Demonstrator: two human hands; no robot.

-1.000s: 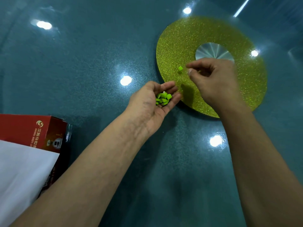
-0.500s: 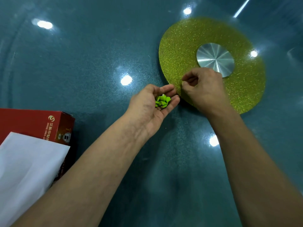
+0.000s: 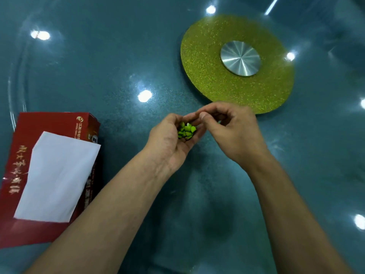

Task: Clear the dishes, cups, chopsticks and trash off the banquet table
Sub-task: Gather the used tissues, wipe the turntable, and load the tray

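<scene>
Forearms reach in from the bottom edge and meet above the teal glass table (image 3: pixel 98 66), and the step in hand looks to be the gathering of small trash. The left hand (image 3: pixel 169 141) lies palm up with its fingers curled into a cup that holds a heap of small green scraps (image 3: pixel 186 131). The right hand (image 3: pixel 233 133) sits just beside it, thumb and forefinger tips brought together right over the heap; whether a scrap is pinched between them cannot be told, since nothing green shows at the fingertips. To do this well, I would judge, the cup should stay level and deep, with the fingers closed enough that no scrap rolls out between them, and the right hand should let go low over the pile, not drop from a height, because such light pieces would likely bounce on glass. The heap already looks full for one palm, so a trip to a bin seems due soon. To the left, well apart from the hands, lies a red tissue box (image 3: pixel 49 125) with a white tissue (image 3: pixel 57 175) spread over its top; it does not block the hands. Farther off, beyond the right hand, a glittery yellow-green disc (image 3: pixel 207 72) lies flat on the glass with a brushed metal hub (image 3: pixel 240 58) at its middle, and no scraps show on it now.
</scene>
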